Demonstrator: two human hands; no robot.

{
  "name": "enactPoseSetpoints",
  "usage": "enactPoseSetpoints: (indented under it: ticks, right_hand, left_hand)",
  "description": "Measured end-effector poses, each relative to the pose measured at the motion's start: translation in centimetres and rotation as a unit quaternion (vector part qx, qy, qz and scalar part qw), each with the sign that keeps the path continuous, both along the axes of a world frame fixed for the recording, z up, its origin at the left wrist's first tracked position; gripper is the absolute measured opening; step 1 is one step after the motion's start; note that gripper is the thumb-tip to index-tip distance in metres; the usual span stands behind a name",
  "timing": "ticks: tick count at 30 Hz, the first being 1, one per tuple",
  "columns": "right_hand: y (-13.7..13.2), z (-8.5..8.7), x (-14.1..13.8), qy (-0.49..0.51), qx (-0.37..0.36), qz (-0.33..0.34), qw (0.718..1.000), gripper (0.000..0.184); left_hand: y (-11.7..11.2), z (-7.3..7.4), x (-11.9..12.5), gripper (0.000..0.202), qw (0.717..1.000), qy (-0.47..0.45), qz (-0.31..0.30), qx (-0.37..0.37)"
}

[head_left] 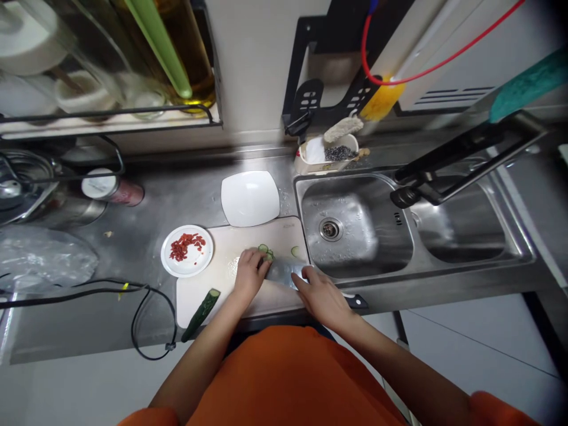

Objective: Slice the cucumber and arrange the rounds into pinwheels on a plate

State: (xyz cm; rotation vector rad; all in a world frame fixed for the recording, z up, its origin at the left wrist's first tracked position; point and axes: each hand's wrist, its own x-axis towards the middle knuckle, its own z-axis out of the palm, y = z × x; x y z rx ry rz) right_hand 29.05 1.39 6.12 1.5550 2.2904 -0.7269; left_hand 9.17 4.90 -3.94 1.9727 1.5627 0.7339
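The left hand (251, 273) bends its fingers at the cucumber slices (265, 251) near the centre of the head view; whether it grasps any cannot be told. The right hand (323, 297) touches the knife (282, 273), grip likewise unclear. A cucumber piece (202, 313) lies lower left of centre.

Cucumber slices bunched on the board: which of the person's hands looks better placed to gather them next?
Probably the left hand: it is right at the bunched cucumber slices, while the right hand is farther off, at the knife.
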Motion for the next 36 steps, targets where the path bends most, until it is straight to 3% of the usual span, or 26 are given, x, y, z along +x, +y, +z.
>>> enactPoseSetpoints:
  ticks: [5, 9, 12, 14, 16, 24, 29, 33, 36]
  right_hand:
    - [-2.2, 0.6, 2.3, 0.029, -0.038, -0.032, 0.998, 0.037]
    - [-3.2, -0.5, 3.6, 0.099, -0.034, -0.083, 0.991, 0.035]
    - [-3.1, -1.2, 3.5, 0.129, -0.022, -0.100, 0.986, 0.035]
    - [-2.8, -1.4, 3.2, 0.137, -0.017, -0.102, 0.985, 0.034]
    - [-2.6, -1.4, 2.9, 0.142, -0.017, -0.104, 0.984, 0.034]
    - [-2.5, -1.4, 2.8, 0.154, -0.007, -0.135, 0.979, 0.034]
    - [-2.5, -1.7, 3.4, 0.197, 0.027, -0.180, 0.963, 0.031]
    - [-2.3, -1.7, 3.4, 0.211, 0.031, -0.197, 0.957, 0.030]
    - [-2.2, -1.5, 3.0, 0.215, 0.026, -0.202, 0.955, 0.029]
  left_hand:
    - [-1.6, 1.4, -2.6, 0.017, 0.999, 0.027, 0.022, 0.030]
    - [-6.4, 2.9, -7.7, 0.030, 0.987, 0.120, 0.105, 0.031]
    - [-10.1, 3.1, -11.1, 0.047, 0.968, 0.197, 0.153, -0.013]
    - [-11.4, 2.8, -12.6, 0.040, 0.972, 0.197, 0.118, -0.052]
    - [-11.4, 2.6, -13.6, 0.038, 0.974, 0.191, 0.103, -0.060]
    - [-7.7, 2.0, -16.3, 0.033, 0.968, 0.221, 0.122, -0.007]
    - [-8.0, 2.8, -15.0, 0.039, 0.967, 0.205, 0.144, 0.044]
    - [-6.7, 3.3, -9.5, 0.030, 0.988, 0.116, 0.096, 0.041]
    - [-4.4, 2.3, -4.4, 0.029, 0.997, 0.041, 0.063, -0.006]
